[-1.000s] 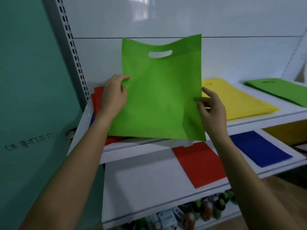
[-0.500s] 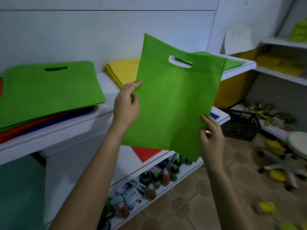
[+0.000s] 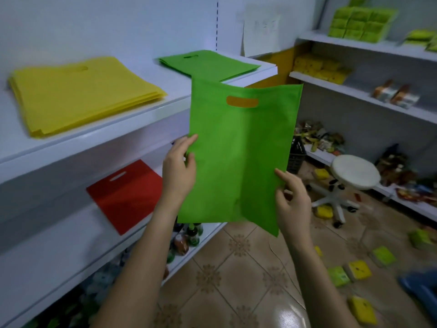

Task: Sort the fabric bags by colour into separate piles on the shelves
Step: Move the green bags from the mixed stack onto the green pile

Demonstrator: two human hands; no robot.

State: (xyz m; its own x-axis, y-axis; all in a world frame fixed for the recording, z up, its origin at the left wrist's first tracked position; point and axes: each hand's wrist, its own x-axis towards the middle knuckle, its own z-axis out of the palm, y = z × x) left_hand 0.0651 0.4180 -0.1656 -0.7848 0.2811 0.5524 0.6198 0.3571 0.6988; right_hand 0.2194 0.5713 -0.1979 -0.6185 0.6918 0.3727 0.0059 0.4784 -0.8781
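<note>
One green bag (image 3: pixel 241 157) hangs pinched between two grips: left hand (image 3: pixel 178 171), right hand (image 3: pixel 293 202).

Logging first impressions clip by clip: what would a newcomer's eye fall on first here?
The bright green fabric bag held upright mid-frame, the left hand pinching its left edge and the right hand its lower right edge. Behind it, the upper shelf carries a yellow bag pile at left and a green bag pile further right; a red bag lies on the lower shelf.
</note>
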